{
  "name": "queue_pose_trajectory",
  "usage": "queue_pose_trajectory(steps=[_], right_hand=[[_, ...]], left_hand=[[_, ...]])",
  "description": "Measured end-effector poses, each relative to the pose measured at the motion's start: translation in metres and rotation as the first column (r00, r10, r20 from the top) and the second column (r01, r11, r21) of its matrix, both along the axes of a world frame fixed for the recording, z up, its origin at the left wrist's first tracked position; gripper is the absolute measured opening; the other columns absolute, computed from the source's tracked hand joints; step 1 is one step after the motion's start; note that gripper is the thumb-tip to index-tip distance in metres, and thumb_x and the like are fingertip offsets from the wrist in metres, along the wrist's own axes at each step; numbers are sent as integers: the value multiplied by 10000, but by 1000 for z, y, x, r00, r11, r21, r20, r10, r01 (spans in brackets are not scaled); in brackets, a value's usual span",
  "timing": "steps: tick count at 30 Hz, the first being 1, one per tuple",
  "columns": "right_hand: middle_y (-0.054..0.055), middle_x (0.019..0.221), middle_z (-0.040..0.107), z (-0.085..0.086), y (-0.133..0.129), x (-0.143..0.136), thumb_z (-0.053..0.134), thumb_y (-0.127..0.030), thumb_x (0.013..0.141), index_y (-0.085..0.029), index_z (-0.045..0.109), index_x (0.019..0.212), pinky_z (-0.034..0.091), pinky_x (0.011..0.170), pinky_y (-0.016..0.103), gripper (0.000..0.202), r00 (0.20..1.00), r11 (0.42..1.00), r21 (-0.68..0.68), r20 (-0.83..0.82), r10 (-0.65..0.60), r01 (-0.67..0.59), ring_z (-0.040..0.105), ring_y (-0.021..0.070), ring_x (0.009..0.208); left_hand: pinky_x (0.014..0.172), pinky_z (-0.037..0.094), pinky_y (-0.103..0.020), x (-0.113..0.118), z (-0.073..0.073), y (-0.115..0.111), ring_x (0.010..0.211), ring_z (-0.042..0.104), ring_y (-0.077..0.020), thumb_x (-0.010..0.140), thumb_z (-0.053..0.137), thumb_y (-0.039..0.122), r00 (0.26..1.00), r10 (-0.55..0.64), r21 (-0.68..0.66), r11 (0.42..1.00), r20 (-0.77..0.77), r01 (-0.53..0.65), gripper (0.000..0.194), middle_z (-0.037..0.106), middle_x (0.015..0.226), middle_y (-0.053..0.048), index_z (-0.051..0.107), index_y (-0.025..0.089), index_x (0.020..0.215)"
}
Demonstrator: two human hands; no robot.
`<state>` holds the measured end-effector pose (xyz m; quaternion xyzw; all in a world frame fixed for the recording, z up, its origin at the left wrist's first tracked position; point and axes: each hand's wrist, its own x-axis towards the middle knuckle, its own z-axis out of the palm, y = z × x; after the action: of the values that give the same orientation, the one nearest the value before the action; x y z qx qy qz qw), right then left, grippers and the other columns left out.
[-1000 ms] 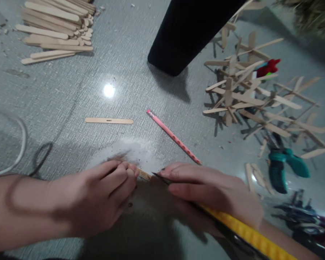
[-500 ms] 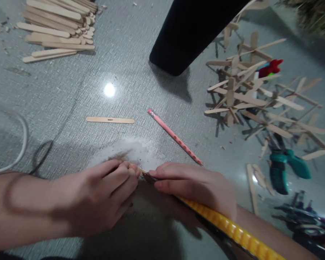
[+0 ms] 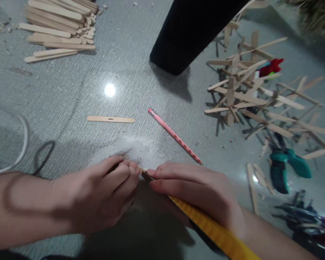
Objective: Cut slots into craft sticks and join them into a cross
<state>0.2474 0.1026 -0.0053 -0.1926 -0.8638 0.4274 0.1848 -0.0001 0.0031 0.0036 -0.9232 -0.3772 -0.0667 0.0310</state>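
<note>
My left hand [image 3: 105, 195] is closed, its fingertips pinching a craft stick [image 3: 141, 169] that is mostly hidden by them. My right hand [image 3: 195, 184] is wrapped round a yellow-handled utility knife [image 3: 219, 231]. Its dark blade meets the end of the pinched stick, close to my left fingertips. Beneath both hands lies a patch of whitish dust [image 3: 141, 148]. Beyond them rests a loose craft stick [image 3: 111, 119] with a small dark slot or mark at its middle. To its right, a pink pencil [image 3: 176, 136] lies slantwise.
A pile of craft sticks [image 3: 59, 21] is at upper left. Crossed stick assemblies [image 3: 241, 94] spread along the right, above teal-handled pliers [image 3: 278, 169] and a blurred dark cluster of tools [image 3: 308, 220]. A black post [image 3: 184, 36] juts in from the top. A white cable [image 3: 24, 137] loops at left.
The knife and my right hand have shifted slightly, the handle swinging a little down and left. My left hand keeps its pinch in nearly the same place.
</note>
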Motion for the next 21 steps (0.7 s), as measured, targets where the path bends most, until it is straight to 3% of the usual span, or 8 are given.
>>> queue_pose_trajectory(steps=[5, 8, 12, 17, 21], right_hand=[[63, 1003, 813, 13, 3, -2, 561, -296, 1126, -238, 728, 1107, 644, 748, 287, 177, 998, 998, 30, 35, 55, -56, 798, 200, 891], [70, 1029, 811, 18, 5, -1, 588, -269, 1115, -233, 714, 1137, 647, 795, 304, 133, 992, 997, 19, 102, 79, -81, 798, 213, 948], [71, 1048, 811, 15, 5, 2, 593, -250, 1111, -225, 710, 1165, 652, 823, 312, 131, 995, 997, 21, 54, 80, -81, 799, 204, 954], [80, 1166, 821, 11, 4, 7, 603, -235, 1108, -235, 710, 1218, 655, 918, 317, 154, 994, 997, 12, 78, 78, -79, 800, 196, 1059], [61, 1125, 827, 9, 3, 8, 588, -275, 1116, -258, 723, 1216, 671, 859, 297, 169, 997, 997, 38, 42, 72, -73, 814, 195, 1007]], left_hand=[[1053, 542, -406, -1, 2, 1, 1112, 671, -247, 1088, 429, 209, 998, -17, -17, 1000, -59, 16, 395, 757, 1300, -74, 735, 144, 1330], [1052, 540, -408, -2, 2, 2, 1147, 667, -250, 1110, 430, 280, 995, -42, -38, 999, -88, 39, 399, 745, 1324, -86, 729, 138, 1333], [1049, 541, -411, -3, 2, 3, 1152, 663, -259, 1092, 502, 366, 995, -57, -28, 998, -87, 55, 389, 743, 1322, -95, 755, 147, 1292], [1040, 548, -403, -3, 1, 4, 1120, 661, -255, 1080, 499, 325, 995, -56, -24, 998, -77, 54, 374, 754, 1281, -87, 766, 157, 1282], [1057, 538, -416, -3, 1, 2, 1138, 649, -270, 1058, 531, 356, 997, -45, -22, 999, -68, 44, 381, 742, 1318, -92, 764, 161, 1287]])
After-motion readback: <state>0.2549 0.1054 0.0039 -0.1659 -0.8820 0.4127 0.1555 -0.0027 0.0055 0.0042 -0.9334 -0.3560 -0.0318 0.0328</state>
